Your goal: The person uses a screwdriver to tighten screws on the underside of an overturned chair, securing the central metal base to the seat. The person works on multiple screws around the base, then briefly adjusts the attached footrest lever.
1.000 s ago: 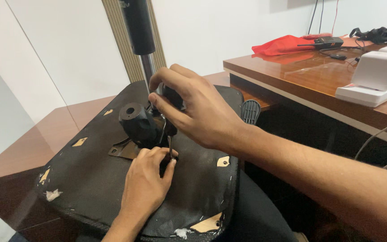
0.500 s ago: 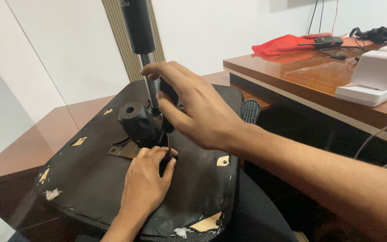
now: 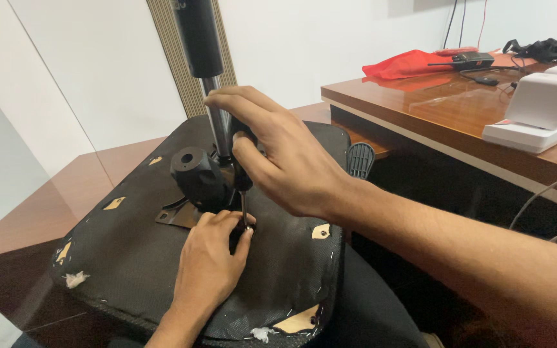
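Two hands on a screwdriver [image 3: 242,193] standing upright on the upturned chair seat [image 3: 130,258]: right hand [image 3: 285,161] wrapped tight round its dark handle, left hand [image 3: 211,258] pinching fingertips at the tip. Black mechanism [image 3: 198,177] and metal column [image 3: 217,129] just beside. Seat lies on the desk [image 3: 27,219]; white box [image 3: 543,103], red cloth [image 3: 407,64] well apart.

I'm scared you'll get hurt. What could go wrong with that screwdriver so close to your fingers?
The screwdriver tip sits right by the left hand's fingertips, so a slip could poke them. The right hand grips only the handle's top, so the tip might jump off the screw. The upturned chair seat overhangs the table edge and could shift if pushed hard.
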